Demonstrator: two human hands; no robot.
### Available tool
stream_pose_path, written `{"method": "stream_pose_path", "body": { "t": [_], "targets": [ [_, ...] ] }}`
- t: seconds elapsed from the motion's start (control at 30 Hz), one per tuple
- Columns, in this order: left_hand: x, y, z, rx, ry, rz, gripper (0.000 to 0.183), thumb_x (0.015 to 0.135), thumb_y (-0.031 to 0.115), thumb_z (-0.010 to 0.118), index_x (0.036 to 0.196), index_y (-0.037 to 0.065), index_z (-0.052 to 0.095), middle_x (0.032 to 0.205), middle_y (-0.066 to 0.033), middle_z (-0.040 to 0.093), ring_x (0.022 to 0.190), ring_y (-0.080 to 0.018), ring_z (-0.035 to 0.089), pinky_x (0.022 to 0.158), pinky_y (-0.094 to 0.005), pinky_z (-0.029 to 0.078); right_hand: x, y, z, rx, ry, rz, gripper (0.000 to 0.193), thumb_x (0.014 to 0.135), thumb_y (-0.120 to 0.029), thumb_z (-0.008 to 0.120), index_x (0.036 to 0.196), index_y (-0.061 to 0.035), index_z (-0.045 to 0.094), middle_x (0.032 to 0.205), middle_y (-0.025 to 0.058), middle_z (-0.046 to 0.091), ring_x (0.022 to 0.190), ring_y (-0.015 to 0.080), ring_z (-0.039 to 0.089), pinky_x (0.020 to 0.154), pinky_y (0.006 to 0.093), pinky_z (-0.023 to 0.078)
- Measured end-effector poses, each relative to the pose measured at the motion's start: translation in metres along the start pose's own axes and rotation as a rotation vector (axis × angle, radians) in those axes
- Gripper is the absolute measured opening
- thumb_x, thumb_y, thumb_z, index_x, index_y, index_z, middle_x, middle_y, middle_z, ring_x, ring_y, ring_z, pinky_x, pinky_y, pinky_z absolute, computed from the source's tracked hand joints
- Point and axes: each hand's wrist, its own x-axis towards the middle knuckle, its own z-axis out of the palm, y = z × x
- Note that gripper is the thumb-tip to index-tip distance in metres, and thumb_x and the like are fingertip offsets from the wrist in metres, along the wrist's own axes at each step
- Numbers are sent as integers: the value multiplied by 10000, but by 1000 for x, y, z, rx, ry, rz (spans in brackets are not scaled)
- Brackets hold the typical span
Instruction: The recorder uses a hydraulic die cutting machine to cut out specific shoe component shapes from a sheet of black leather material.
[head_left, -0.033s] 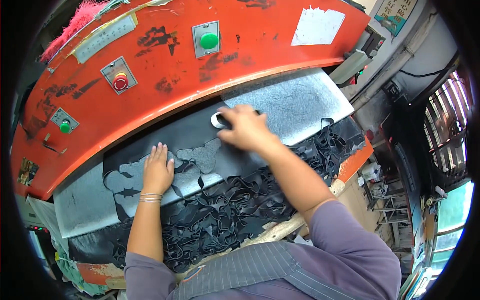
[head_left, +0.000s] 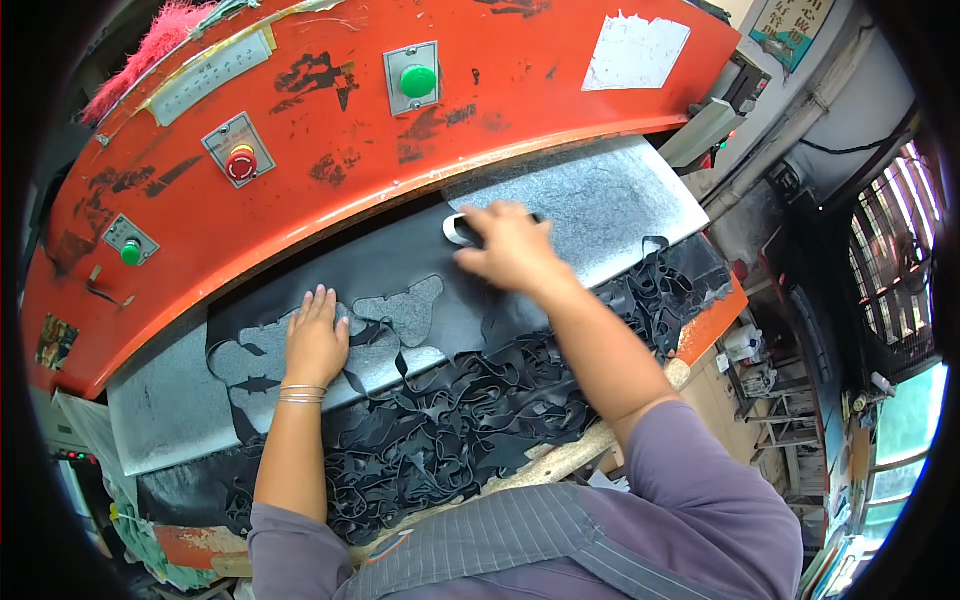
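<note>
A pipe (head_left: 815,105) runs along the pale wall (head_left: 852,100) near a poster (head_left: 790,32) — bright light fills the barred window (head_left: 890,235) — and the floor (head_left: 708,395) is tan.

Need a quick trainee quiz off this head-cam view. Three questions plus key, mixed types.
1. True or false, of the left hand: it is clenched into a fist.
2. Multiple choice: what lies piled along the near side of the pale metallic board?
A) coiled rope
B) dark cut scraps
C) stacked white paper
3. Fill in: the visible edge of the curved object in the right hand is ____ in colour.

Key:
1. False; it lies flat, fingers extended.
2. B
3. White
</note>
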Motion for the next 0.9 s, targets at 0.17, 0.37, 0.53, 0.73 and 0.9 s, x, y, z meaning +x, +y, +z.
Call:
{"method": "stream_pose_path", "body": {
  "t": [0.17, 0.37, 0.53, 0.73, 0.9],
  "targets": [
    [17, 34, -9, 17, 135, 195, 288, 833, 228, 630, 1069, 68, 676, 1129, -99, 663, 1125, -235, 582, 1104, -457, 268, 4, 93, -1, -329, -27, 158, 535, 796, -339, 658, 1293, -188, 533, 1257, 114, 536, 1216, 283, 466, 965, 738, 268],
    [44, 52, 2, 221, 145, 446, 116, 790, 213, 624, 772, 110, 673, 817, -41, 688, 868, -189, 654, 1087, -460, 307, 5, 43, 25, -5, 12, 105, 464, 798, -444, 685, 1029, -42, 668, 1052, 183, 655, 1001, 359, 627, 891, 439, 487],
    [43, 63, 14, 326, 77, 529, 172, 821, 171, 545, 866, 114, 701, 879, -37, 699, 866, -174, 667, 1035, -456, 383, 24, 43, 45, 26, -241, 252, 378, 824, -354, 683, 1030, -38, 671, 1067, 215, 658, 1038, 363, 621, 880, 444, 493],
    [72, 65, 30, 162, 197, 331, 199, 869, 178, 526, 917, 76, 690, 991, -76, 694, 946, -214, 656, 1024, -434, 394, 64, 61, 37, 49, -55, 132, 240, 866, -234, 612, 1000, -39, 657, 1042, 199, 659, 1023, 374, 615, 862, 454, 494],
    [79, 95, 30, 19, 118, 343, 363, 875, 301, 574, 1161, 84, 624, 1321, -133, 545, 1287, -288, 447, 1088, -445, 311, 65, 118, 5, -378, -128, -311, 303, 869, -145, 509, 1158, -139, 602, 1137, 123, 621, 1052, 330, 608, 876, 466, 480]
  ]
}}
